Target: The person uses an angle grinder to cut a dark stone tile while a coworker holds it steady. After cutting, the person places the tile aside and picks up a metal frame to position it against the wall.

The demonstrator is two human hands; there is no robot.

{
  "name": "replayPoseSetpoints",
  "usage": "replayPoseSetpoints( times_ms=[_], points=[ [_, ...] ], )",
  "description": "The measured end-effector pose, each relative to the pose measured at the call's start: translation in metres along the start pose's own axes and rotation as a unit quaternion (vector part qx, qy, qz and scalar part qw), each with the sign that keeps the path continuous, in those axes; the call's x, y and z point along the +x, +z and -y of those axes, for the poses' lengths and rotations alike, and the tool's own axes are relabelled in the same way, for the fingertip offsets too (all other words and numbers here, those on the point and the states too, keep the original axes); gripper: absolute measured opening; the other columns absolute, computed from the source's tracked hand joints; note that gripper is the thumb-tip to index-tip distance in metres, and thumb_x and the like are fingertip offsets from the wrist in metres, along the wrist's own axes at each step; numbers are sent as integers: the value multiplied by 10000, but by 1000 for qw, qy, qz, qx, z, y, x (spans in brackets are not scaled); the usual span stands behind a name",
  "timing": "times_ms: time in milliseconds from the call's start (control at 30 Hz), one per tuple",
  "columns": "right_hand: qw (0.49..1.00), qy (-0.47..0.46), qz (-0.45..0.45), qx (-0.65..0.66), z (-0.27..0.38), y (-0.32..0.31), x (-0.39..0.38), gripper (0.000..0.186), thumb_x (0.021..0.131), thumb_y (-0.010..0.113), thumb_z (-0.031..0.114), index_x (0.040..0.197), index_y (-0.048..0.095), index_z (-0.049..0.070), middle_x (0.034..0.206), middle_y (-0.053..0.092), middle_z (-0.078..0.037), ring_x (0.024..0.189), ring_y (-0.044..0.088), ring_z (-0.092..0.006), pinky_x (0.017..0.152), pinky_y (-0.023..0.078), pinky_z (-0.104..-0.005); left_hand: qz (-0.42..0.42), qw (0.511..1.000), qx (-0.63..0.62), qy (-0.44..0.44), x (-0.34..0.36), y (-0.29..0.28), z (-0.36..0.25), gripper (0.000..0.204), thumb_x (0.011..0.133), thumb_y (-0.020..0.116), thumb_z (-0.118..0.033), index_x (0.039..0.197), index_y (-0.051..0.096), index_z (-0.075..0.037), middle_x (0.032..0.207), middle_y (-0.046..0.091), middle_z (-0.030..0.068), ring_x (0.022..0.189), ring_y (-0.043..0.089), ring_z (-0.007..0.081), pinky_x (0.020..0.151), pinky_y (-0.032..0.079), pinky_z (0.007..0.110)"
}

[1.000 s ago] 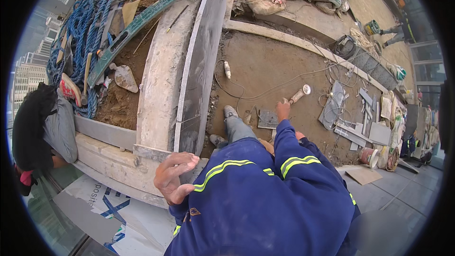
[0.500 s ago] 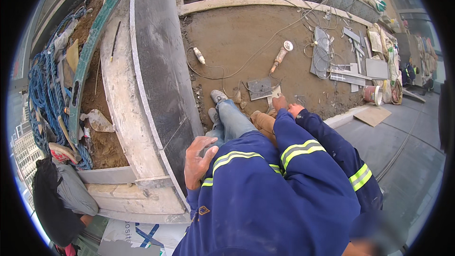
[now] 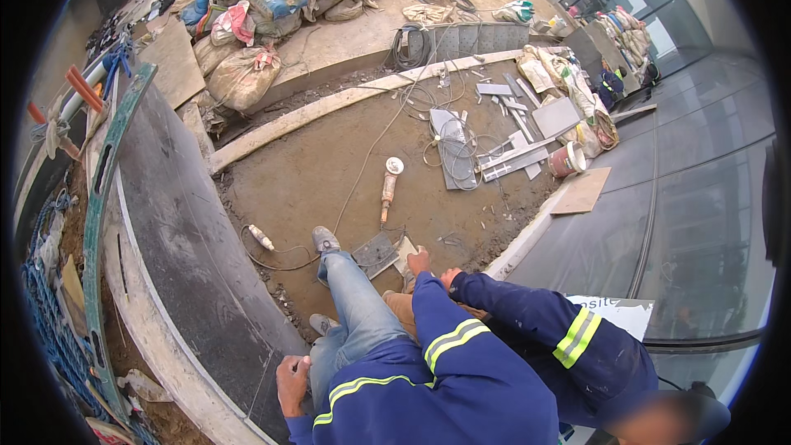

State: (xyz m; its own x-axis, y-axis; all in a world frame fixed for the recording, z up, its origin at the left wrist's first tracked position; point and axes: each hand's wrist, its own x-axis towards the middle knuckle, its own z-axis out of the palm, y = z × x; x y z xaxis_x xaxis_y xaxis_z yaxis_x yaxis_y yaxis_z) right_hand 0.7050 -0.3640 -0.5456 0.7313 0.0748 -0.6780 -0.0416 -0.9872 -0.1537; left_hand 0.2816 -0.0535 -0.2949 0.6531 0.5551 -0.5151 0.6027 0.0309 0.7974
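My left hand (image 3: pixel 292 385) hangs with bent fingers and nothing in it, beside my jeans and a long dark stone slab (image 3: pixel 198 222). My right hand (image 3: pixel 418 261) reaches down with its fingers closed at the edge of a pale flat piece (image 3: pixel 404 255). Beside that piece lies a grey square tile (image 3: pixel 375 255) on the damp screed. Close by on the right is a co-worker's hand (image 3: pixel 449 278), from a navy sleeve with reflective bands. An orange angle grinder (image 3: pixel 388 189) lies beyond the tile, its pale round end pointing away.
A white-and-orange cable connector (image 3: pixel 261 237) lies left of the grinder. Cables loop over a grey slab (image 3: pixel 452 148), near grey offcuts (image 3: pixel 519 132). A bucket (image 3: pixel 567 159) and board (image 3: pixel 581 190) stand right. Full sacks (image 3: pixel 245 78) pile up far left; a green straightedge (image 3: pixel 97 222) runs along the left.
My view has swung up and to the right, showing more sacks and the glass wall. My right hand stays at the pale piece. My left hand stays beside my leg.
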Motion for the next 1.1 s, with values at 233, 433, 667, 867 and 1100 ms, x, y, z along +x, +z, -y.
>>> replayPoseSetpoints(
  times_ms=[233,433,667,867,1100],
  points=[
    [992,108,2,69,-33,70,100,818,776,765,378,1414,502,-61,1312,602,-338,1238,591,-461,1032,491,-488,-26,988,40,-150,83,-4,58,343,937,701,-304,987,710,35,911,706,112,855,669,217,770,526,380],
    [982,159,-4,103,-10,113,266,875,769,795,407,1437,479,-61,1353,585,-335,1277,573,-459,1060,482,-488,-87,925,-20,-370,132,30,101,397,970,699,-402,1061,690,-16,961,696,65,887,696,186,704,570,333],
    [975,176,-76,110,18,136,501,1029,705,874,520,1387,466,-134,1311,601,-355,1255,586,-478,1050,491,-494,-96,837,-21,-538,188,58,99,346,1019,638,-385,1014,684,-43,933,698,48,855,675,160,767,535,326],
    [959,197,-172,113,-7,143,655,1044,664,928,488,1312,425,-157,1248,615,-346,1155,643,-443,975,537,-493,-77,776,-35,-625,145,94,123,321,1063,561,-299,1000,701,-17,924,714,28,833,641,112,760,527,311],
    [942,135,-106,290,43,135,586,679,693,812,362,1170,664,-99,993,747,-226,795,729,-358,748,565,-439,-88,815,-71,-568,80,99,107,306,1068,550,-270,1067,715,-11,893,720,11,747,637,103,688,528,285]
  ],
)
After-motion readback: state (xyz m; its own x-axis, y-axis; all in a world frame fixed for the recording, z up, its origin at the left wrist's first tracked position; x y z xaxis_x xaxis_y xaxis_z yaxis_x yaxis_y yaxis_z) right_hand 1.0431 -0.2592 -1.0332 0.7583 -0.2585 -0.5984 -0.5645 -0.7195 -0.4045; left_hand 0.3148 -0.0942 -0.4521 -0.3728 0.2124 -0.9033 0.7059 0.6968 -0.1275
